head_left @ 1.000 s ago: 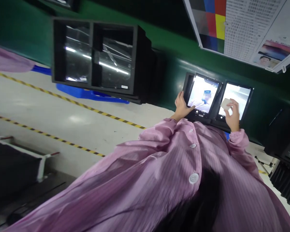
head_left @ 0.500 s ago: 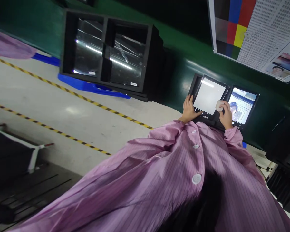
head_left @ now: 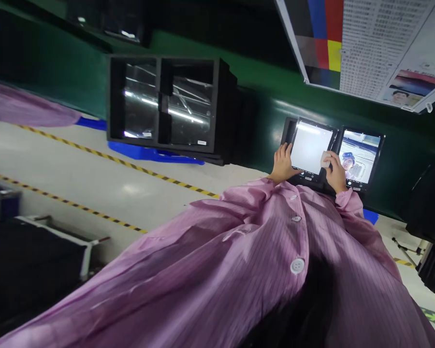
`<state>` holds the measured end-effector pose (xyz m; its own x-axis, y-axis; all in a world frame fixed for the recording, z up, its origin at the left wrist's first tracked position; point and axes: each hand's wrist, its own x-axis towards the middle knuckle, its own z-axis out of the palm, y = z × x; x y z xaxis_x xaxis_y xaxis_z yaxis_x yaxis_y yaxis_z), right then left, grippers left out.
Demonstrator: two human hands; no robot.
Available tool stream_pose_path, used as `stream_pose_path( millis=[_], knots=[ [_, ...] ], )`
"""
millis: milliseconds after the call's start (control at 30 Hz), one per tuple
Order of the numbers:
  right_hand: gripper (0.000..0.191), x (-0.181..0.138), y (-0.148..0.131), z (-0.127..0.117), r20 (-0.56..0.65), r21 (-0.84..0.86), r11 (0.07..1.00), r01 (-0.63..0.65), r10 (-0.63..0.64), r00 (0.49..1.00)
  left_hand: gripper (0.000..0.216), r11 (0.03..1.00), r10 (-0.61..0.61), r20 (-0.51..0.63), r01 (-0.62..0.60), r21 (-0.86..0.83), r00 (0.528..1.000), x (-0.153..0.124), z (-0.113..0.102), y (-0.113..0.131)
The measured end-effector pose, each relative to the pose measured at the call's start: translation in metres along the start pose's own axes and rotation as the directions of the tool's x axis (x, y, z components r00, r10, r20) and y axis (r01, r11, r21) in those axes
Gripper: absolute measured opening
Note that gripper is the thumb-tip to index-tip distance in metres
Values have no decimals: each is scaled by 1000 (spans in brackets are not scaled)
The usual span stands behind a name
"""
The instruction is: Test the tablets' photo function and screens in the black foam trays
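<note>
White block (head_left: 325, 159) pinched in right fingers (head_left: 332, 158) overlaps a lit tablet (head_left: 310, 150); left fingers (head_left: 283, 152) spread, black case (head_left: 224, 111) leftward.

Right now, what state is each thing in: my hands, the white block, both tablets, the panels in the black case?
Left hand: spread, at left tablet's lower left corner
Right hand: closed on the block
White block: held
Left tablet: lit, mostly blank white
Right tablet: lit, showing a person
Panels in black case: dark, reflecting light
</note>
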<state>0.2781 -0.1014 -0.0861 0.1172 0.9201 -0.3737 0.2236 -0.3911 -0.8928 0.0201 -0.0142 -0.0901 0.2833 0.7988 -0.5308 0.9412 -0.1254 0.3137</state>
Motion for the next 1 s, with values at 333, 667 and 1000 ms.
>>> stream_pose_path(
  millis=[333, 667, 1000],
  knots=[
    [35, 0, 0, 6, 3, 34, 999, -1, 1, 1000, 148, 994, 24, 165, -41, 97, 986, -7, -8, -10],
    [33, 0, -3, 4, 28, -8, 999, -31, 31, 999, 131, 997, 29, 151, -40, 73, 988, -7, -9, -1],
    [29, 9, -2, -78, -494, -193, 950, -247, 123, 861, 55, 950, 285, 120, -297, 101, 951, 59, -50, 7]
  ],
)
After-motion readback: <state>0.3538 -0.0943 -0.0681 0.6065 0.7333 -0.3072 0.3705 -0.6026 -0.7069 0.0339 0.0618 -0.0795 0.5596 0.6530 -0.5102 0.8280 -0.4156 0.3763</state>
